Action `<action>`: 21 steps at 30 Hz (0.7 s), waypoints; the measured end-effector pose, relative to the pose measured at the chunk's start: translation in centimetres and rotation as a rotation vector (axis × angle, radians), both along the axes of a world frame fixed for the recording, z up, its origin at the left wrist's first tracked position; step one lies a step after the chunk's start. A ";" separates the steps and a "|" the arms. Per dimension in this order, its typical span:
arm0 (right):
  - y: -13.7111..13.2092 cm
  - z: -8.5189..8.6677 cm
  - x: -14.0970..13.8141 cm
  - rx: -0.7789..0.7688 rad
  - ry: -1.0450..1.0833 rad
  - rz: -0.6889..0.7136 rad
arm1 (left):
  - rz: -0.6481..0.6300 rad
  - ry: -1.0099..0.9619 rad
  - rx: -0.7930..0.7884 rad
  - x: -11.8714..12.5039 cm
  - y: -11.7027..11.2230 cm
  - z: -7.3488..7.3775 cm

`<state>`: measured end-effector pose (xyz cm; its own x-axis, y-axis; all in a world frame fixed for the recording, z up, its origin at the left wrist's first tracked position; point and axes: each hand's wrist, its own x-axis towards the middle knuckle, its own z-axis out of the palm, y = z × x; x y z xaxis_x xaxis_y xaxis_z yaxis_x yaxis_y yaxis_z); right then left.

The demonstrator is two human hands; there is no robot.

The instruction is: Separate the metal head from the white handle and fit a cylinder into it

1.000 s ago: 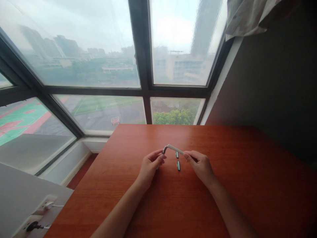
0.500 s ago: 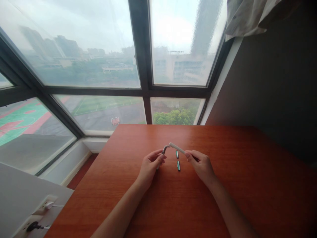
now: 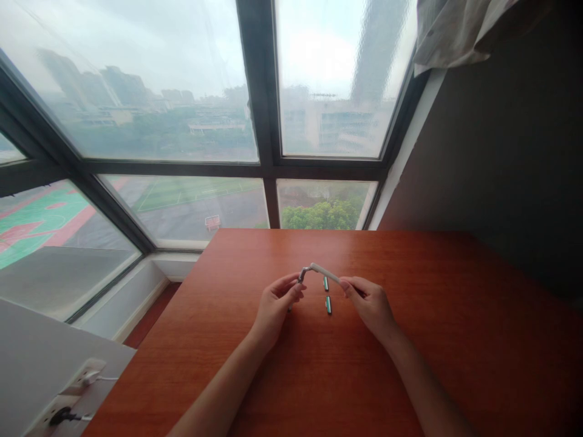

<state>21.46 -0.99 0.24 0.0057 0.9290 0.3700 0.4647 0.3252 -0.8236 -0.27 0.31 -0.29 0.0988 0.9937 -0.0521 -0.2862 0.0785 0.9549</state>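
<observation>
My left hand (image 3: 280, 300) pinches a bent, shiny metal razor neck (image 3: 305, 271) between thumb and fingers. A small part of something also shows below those fingers, too small to make out. My right hand (image 3: 370, 301) is closed on the lower end of a pale razor handle (image 3: 325, 272), which slants up to the left. The handle's tip meets the free end of the metal neck. Two green-and-black razor cartridges lie on the table between my hands: the far cartridge (image 3: 325, 284) just beneath the handle, the near cartridge (image 3: 328, 305) closer to me.
A reddish-brown wooden table (image 3: 291, 382) spreads under both forearms. Dark window frames (image 3: 268, 170) rise behind its far edge. At lower left, wall sockets hold a white plug (image 3: 90, 377) and a black plug (image 3: 61, 416). A pale curtain (image 3: 450, 36) hangs at upper right.
The small gap between the metal neck and the pale handle has closed; their ends now touch. Both hands keep nearly the same place, and the cartridges lie as before.
</observation>
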 end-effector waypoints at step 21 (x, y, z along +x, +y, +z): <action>0.1 -0.2 0.1 0.006 0.008 0.028 | -0.030 -0.024 -0.010 -0.1 -0.1 0.0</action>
<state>21.54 -0.87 0.00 -0.0174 0.9264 0.3760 0.4482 0.3434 -0.8253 -0.34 0.25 -0.33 0.1299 0.9898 -0.0589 -0.3066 0.0966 0.9469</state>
